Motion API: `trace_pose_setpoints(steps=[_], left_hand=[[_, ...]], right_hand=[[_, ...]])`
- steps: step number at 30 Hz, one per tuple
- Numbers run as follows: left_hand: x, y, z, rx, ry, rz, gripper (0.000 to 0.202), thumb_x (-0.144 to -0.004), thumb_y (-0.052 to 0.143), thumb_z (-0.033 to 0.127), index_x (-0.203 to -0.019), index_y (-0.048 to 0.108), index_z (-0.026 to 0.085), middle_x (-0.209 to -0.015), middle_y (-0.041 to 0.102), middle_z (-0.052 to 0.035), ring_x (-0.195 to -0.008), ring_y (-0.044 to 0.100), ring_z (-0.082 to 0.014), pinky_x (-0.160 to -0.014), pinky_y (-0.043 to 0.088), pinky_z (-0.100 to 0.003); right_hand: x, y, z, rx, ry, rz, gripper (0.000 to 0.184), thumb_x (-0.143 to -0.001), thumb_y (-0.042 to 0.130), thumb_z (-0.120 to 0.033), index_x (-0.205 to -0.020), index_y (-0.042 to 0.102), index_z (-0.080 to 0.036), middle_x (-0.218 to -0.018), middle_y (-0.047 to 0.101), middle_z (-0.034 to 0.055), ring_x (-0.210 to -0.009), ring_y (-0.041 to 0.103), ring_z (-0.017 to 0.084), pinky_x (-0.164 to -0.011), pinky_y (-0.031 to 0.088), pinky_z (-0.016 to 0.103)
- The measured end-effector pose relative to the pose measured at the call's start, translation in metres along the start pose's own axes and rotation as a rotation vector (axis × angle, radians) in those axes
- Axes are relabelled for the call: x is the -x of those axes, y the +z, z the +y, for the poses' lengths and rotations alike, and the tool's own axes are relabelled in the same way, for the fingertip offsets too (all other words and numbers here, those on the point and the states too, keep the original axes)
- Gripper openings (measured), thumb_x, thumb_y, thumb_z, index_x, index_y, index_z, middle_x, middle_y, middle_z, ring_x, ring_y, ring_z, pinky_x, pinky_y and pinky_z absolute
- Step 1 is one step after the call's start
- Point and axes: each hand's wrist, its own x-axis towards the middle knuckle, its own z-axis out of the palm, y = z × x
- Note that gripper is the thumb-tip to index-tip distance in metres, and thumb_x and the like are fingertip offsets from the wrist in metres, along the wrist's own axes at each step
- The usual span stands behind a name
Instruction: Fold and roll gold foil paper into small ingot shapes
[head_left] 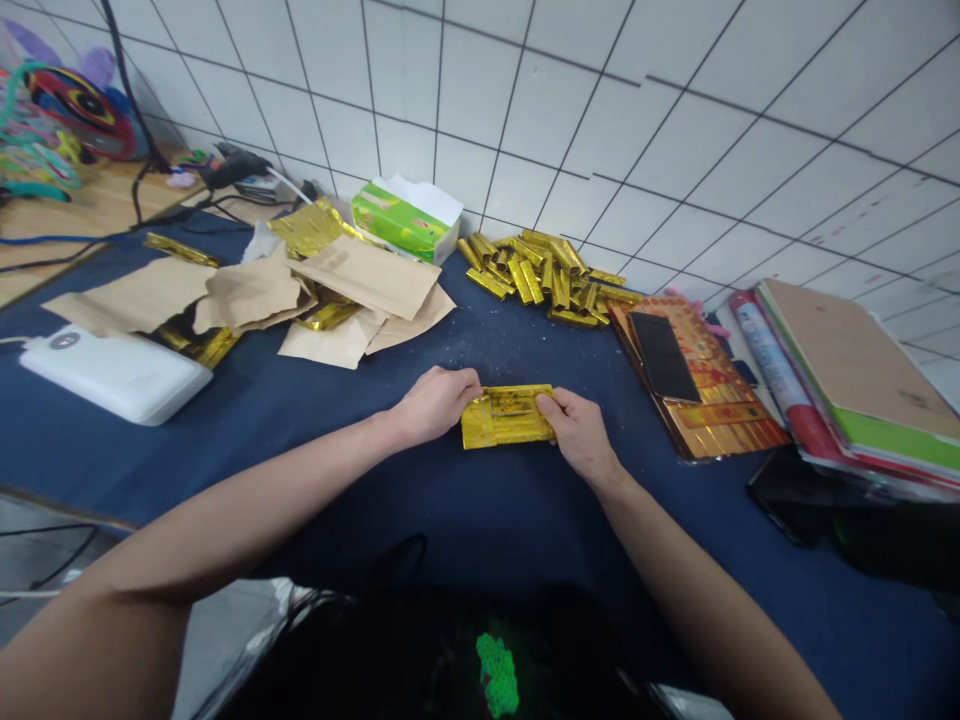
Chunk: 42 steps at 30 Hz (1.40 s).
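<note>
A shiny gold foil sheet (517, 427), flat with creases across it, is held low over the blue table, near its middle. My left hand (439, 402) is closed on the sheet's upper left corner, its fingers curled. At the right edge, my right hand (581, 432) pinches the same sheet with the thumb on top. Beyond my hands, against the wall, lies a heap of small rolled gold foil pieces (536, 275). What the far side of the sheet looks like is hidden.
Brown paper pieces (360, 275) and more gold foil lie to the left, beside a white power bank (112, 375). A green tissue pack (409, 215) stands by the wall. On the right are a black phone (664, 357) on gold-red sheets and a stack of folders (862, 360).
</note>
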Motion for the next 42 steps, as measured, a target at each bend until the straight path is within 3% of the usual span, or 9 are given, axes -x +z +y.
trace_pose_setpoints(steps=[5, 7, 10, 13, 17, 23, 25, 30, 42], left_hand=[[0.000, -0.003, 0.004, -0.060, 0.104, -0.044, 0.024, -0.087, 0.037, 0.022, -0.074, 0.057, 0.017, -0.068, 0.063, -0.0026, -0.068, 0.061, -0.0170, -0.067, 0.042, -0.028], [0.001, -0.004, 0.007, -0.097, 0.158, -0.063, 0.022, -0.087, 0.038, 0.021, -0.075, 0.057, 0.017, -0.067, 0.063, -0.0029, -0.068, 0.061, -0.0172, -0.070, 0.042, -0.029], [0.004, -0.005, 0.011, -0.112, 0.207, -0.063, 0.021, -0.086, 0.039, 0.017, -0.075, 0.056, 0.016, -0.067, 0.062, -0.0026, -0.069, 0.060, -0.0168, -0.072, 0.041, -0.029], [0.007, -0.007, 0.012, -0.038, 0.222, -0.068, 0.022, -0.086, 0.038, 0.018, -0.073, 0.056, 0.017, -0.066, 0.060, -0.0009, -0.067, 0.058, -0.0148, -0.070, 0.040, -0.027], [0.008, -0.008, 0.008, 0.218, 0.120, -0.047, 0.021, -0.085, 0.042, 0.024, -0.071, 0.055, 0.017, -0.062, 0.054, 0.0023, -0.060, 0.050, -0.0106, -0.058, 0.036, -0.022], [0.003, -0.004, 0.000, 0.624, 0.002, 0.033, 0.025, -0.080, 0.049, 0.035, -0.066, 0.052, 0.014, -0.058, 0.046, 0.0045, -0.054, 0.041, -0.0074, -0.051, 0.032, -0.020], [0.004, -0.003, -0.001, 0.691, -0.011, 0.015, 0.023, -0.079, 0.050, 0.033, -0.065, 0.051, 0.014, -0.058, 0.046, 0.0046, -0.054, 0.041, -0.0070, -0.050, 0.033, -0.019], [0.008, -0.003, 0.005, 0.727, -0.014, -0.080, 0.022, -0.078, 0.051, 0.030, -0.063, 0.049, 0.014, -0.057, 0.045, 0.0050, -0.053, 0.040, -0.0062, -0.049, 0.032, -0.018], [0.010, -0.009, 0.008, 0.677, -0.009, -0.111, 0.022, -0.077, 0.050, 0.029, -0.061, 0.048, 0.015, -0.057, 0.043, 0.0051, -0.054, 0.039, -0.0065, -0.050, 0.031, -0.019]], right_hand=[[-0.003, -0.011, -0.026, 0.199, -0.212, 0.138, 0.031, -0.078, 0.053, -0.042, -0.098, 0.057, -0.018, -0.089, 0.063, 0.0061, -0.082, 0.058, 0.019, -0.076, 0.044, 0.033], [-0.004, -0.009, -0.043, 0.364, -0.282, -0.020, 0.025, -0.080, 0.052, -0.041, -0.090, 0.061, -0.020, -0.091, 0.064, 0.0059, -0.087, 0.057, 0.020, -0.080, 0.041, 0.034], [-0.007, 0.002, -0.059, 0.452, -0.239, -0.353, 0.024, -0.079, 0.052, -0.042, -0.078, 0.064, -0.021, -0.074, 0.064, 0.0008, -0.070, 0.055, 0.016, -0.065, 0.040, 0.028], [-0.011, 0.011, -0.059, 0.365, -0.170, -0.486, 0.024, -0.080, 0.051, -0.037, -0.068, 0.062, -0.019, -0.060, 0.056, -0.0024, -0.057, 0.048, 0.011, -0.053, 0.034, 0.024], [-0.013, 0.013, -0.053, 0.172, -0.132, -0.482, 0.022, -0.079, 0.051, -0.032, -0.066, 0.060, -0.017, -0.056, 0.050, -0.0041, -0.052, 0.042, 0.009, -0.050, 0.031, 0.022], [-0.010, 0.015, -0.049, 0.004, -0.120, -0.259, 0.021, -0.078, 0.052, -0.031, -0.066, 0.060, -0.016, -0.059, 0.053, -0.0030, -0.055, 0.045, 0.009, -0.053, 0.035, 0.022], [-0.010, 0.013, -0.050, 0.011, -0.094, -0.302, 0.022, -0.078, 0.051, -0.033, -0.066, 0.060, -0.016, -0.059, 0.054, -0.0027, -0.055, 0.046, 0.010, -0.054, 0.036, 0.023], [-0.011, 0.006, -0.053, 0.113, -0.065, -0.545, 0.023, -0.078, 0.053, -0.038, -0.075, 0.062, -0.017, -0.063, 0.057, -0.0021, -0.058, 0.049, 0.011, -0.054, 0.036, 0.023], [-0.008, 0.017, -0.046, -0.003, -0.113, -0.387, 0.028, -0.081, 0.048, -0.034, -0.059, 0.050, -0.017, -0.056, 0.043, -0.0044, -0.052, 0.038, 0.008, -0.049, 0.030, 0.022]])
